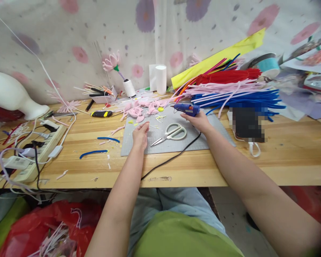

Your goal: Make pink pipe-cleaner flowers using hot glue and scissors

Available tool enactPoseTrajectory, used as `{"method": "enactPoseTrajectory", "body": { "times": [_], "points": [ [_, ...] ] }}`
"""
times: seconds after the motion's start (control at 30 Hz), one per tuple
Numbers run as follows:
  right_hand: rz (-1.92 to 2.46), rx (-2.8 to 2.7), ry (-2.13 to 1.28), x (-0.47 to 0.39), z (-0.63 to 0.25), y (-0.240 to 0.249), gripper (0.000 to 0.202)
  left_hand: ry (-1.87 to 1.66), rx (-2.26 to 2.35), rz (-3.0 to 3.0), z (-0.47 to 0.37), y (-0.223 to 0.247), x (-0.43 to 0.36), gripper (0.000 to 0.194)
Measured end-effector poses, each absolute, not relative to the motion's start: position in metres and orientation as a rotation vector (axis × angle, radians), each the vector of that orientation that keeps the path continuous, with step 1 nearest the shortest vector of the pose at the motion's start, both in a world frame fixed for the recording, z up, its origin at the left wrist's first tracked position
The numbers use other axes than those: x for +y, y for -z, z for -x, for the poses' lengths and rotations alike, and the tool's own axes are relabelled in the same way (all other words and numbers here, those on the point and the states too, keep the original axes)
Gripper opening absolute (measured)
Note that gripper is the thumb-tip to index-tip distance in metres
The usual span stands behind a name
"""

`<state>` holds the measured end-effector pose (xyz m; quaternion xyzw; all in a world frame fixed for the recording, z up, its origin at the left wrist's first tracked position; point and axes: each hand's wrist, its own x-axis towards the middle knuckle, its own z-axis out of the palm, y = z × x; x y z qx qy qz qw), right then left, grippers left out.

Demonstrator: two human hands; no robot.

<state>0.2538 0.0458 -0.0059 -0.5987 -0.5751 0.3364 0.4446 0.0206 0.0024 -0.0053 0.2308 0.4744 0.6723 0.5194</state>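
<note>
My right hand is wrapped round a blue hot glue gun, its nozzle pointing left over the grey cutting mat. Over the mat's left part, my left hand has its fingers pinched together; whatever they hold is too small to make out. Between both hands lies a pair of scissors with pale handles, blades toward the left. Pink pipe-cleaner petals are heaped at the mat's back edge, beside a small bunch of thin pale stamens.
Bundles of blue pipe cleaners and red pipe cleaners lie at back right. A pink flower stands in a white spool. A utility knife and power strip are leftward. The black cord crosses the mat.
</note>
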Motion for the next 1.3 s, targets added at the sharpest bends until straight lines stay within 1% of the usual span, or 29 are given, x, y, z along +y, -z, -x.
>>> {"method": "enactPoseTrajectory", "body": {
  "times": [0.13, 0.27, 0.47, 0.67, 0.77, 0.97, 1.1, 1.3],
  "points": [
    [1.684, -1.376, -0.656, 0.056, -0.262, 0.017, 0.047, -1.617, 1.158, -0.558, -0.018, 0.003, 0.002, 0.015],
    [1.786, -1.384, -0.578, 0.06, -0.264, 0.018, 0.047, -1.679, 1.105, -0.526, -0.013, 0.0, 0.003, 0.022],
    [1.73, -1.374, -0.615, 0.06, -0.264, 0.02, 0.047, -1.798, 1.216, -0.596, -0.005, 0.004, 0.008, 0.028],
    [1.684, -1.366, -0.666, 0.06, -0.264, 0.021, 0.046, -1.824, 1.333, -0.708, 0.005, 0.003, 0.007, 0.048],
    [1.688, -1.366, -0.656, 0.059, -0.263, 0.019, 0.043, -1.804, 1.387, -0.747, 0.008, -0.004, 0.005, 0.048],
    [1.713, -1.429, -0.645, 0.06, -0.262, 0.018, 0.043, -1.653, 1.556, -0.853, 0.011, -0.017, 0.011, 0.046],
    [1.696, -1.47, -0.637, 0.06, -0.263, 0.018, 0.042, -1.469, 1.625, -1.049, 0.015, -0.024, 0.02, 0.047],
    [1.72, -1.487, -0.649, 0.061, -0.262, 0.018, 0.044, -1.16, 1.693, -1.313, 0.016, -0.043, 0.033, 0.063]
  ]
}}
